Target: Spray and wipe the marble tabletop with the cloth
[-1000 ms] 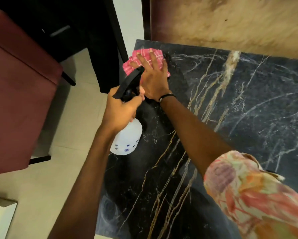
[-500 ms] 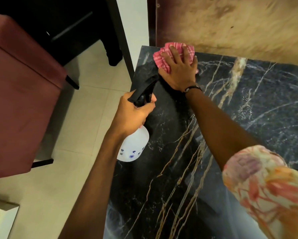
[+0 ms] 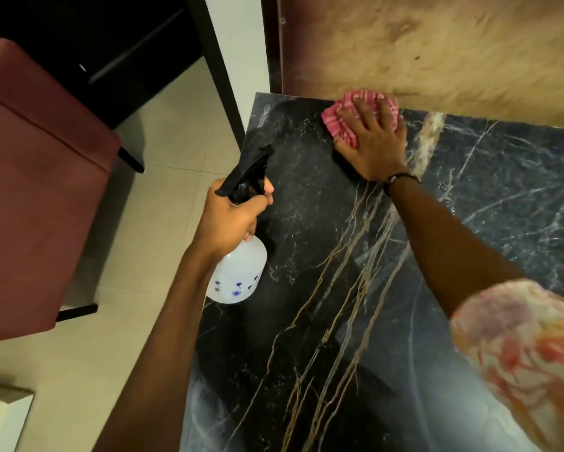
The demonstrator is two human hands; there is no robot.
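The black marble surface (image 3: 355, 288), veined in gold and white, fills the right and lower part of the head view, its far edge meeting a mottled tan and brown wall panel (image 3: 437, 50). The right hand (image 3: 373, 141) lies flat with fingers spread on a bunched pink striped cloth (image 3: 341, 120), pressing it onto the surface close to the far edge, just beside the wall panel and a little in from the far left corner. A thin dark band (image 3: 401, 178) circles the right wrist, and a floral short sleeve in pink, orange and cream (image 3: 518, 347) shows blurred at the lower right. The left hand (image 3: 230, 216) is closed around the neck of a translucent white plastic spray bottle with a black trigger head (image 3: 238, 272); the bottle hangs tilted above the left edge of the surface, its nozzle pointing up and toward the far side, its round base with small blue and purple prints toward the camera. The two hands are well apart. Left of the surface lies a pale tiled floor (image 3: 137, 288), on which stands a dark red upholstered seat on black legs (image 3: 36, 190). Dark furniture (image 3: 111, 44) sits beyond it at the upper left.
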